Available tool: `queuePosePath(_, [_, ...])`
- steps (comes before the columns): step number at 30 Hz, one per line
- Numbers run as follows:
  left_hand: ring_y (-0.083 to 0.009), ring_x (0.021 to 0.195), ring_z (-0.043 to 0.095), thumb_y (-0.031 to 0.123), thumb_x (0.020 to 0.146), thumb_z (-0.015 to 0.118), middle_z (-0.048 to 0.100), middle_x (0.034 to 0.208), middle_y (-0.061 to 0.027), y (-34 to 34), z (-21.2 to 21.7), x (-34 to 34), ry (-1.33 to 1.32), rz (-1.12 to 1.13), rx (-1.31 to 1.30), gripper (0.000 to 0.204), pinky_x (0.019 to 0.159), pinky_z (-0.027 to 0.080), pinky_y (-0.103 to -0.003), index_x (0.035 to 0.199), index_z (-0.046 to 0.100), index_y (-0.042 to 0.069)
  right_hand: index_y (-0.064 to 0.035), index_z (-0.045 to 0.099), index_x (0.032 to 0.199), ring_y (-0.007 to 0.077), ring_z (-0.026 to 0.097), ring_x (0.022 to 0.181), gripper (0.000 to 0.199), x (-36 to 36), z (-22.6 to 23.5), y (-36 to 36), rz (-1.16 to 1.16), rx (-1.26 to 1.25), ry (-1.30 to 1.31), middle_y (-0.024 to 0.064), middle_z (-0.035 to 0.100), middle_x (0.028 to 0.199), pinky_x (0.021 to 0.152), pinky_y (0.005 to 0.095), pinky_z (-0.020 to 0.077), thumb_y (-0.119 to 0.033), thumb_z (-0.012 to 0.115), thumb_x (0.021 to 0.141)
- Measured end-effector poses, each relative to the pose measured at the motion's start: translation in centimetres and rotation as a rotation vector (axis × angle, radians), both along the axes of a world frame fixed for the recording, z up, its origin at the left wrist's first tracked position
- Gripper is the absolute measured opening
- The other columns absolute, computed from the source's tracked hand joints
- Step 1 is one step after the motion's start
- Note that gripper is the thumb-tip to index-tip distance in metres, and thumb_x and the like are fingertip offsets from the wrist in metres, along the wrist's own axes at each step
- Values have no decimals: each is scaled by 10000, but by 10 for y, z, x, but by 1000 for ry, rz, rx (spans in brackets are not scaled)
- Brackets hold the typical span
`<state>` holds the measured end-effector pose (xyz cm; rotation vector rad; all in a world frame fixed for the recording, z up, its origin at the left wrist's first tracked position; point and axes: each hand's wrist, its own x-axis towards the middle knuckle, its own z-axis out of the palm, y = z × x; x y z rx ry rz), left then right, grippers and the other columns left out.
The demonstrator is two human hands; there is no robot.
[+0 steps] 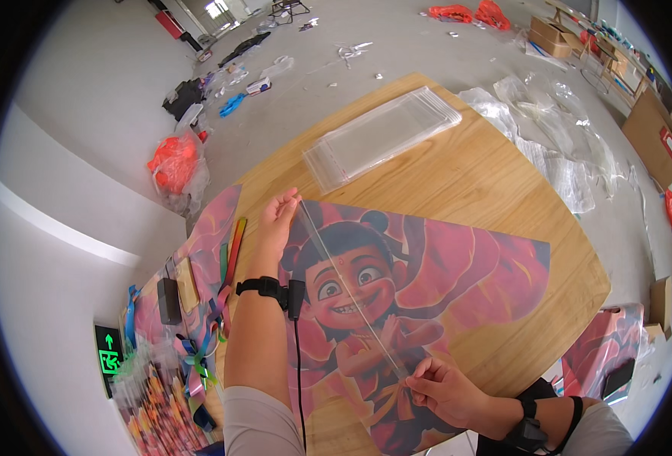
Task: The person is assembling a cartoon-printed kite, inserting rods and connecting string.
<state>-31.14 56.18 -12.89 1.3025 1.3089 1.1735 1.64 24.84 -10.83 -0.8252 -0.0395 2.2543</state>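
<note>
My left hand pinches the far end of a narrow clear plastic strip, and my right hand pinches its near end. Stretched between them, the strip runs diagonally above a printed sheet with a large cartoon child on pink and purple. Whether it is a flat sleeve seen nearly edge-on, I cannot tell. Beyond the sheet lies a stack of clear plastic sleeves, apart from both hands. Each wrist wears a black strap, and a cable runs down from the left one.
A wooden table carries all this. Colourful ribbons, a dark box and bundled printed pieces lie at the left. Crumpled clear plastic covers floor to the right. A red bag sits by the wall; cardboard boxes stand far right.
</note>
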Motion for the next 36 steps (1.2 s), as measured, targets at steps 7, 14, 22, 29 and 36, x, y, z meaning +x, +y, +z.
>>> queuePosePath(7, [-180, 1278, 575, 139, 1035, 587, 587, 1398, -119, 0, 6, 4, 18, 22, -46, 234, 1076, 444, -273, 1227, 582, 4, -120, 559, 974, 113, 550, 723, 113, 1, 0, 1, 4, 7, -2, 7, 594, 837, 658, 241, 460, -43, 638, 997])
queuePosePath(14, [-149, 1113, 631, 165, 994, 663, 673, 1197, -83, 7, 0, 6, 52, 81, -69, 316, 985, 483, -269, 1250, 617, -14, -107, 583, 974, 100, 537, 723, 80, 0, -3, 1, -9, 29, -34, 2, 597, 826, 647, 233, 436, -42, 612, 1012])
queuePosePath(22, [-125, 921, 617, 203, 928, 742, 686, 1012, -52, 27, -13, 1, 286, 201, 15, 325, 832, 504, -273, 1140, 683, -35, -62, 653, 1231, 66, 584, 787, 219, -7, 14, 4, 154, 423, -380, 13, 607, 922, 643, 230, 457, -37, 573, 1029])
queuePosePath(29, [-127, 825, 626, 178, 908, 758, 695, 923, -35, 39, -17, 4, 289, 223, 2, 261, 772, 510, -280, 1064, 715, -27, -57, 450, 1493, 121, 565, 860, 437, -5, 29, 10, 302, 441, -206, 25, 563, 996, 816, 290, 475, -19, 467, 1058])
queuePosePath(36, [-127, 817, 634, 149, 901, 762, 709, 906, -47, 43, -19, -5, 190, 266, -43, 215, 770, 515, -281, 1012, 725, -31, -47, 432, 1506, 115, 553, 892, 430, 4, 27, 11, 299, 349, -103, 15, 579, 922, 822, 288, 444, -50, 390, 1077])
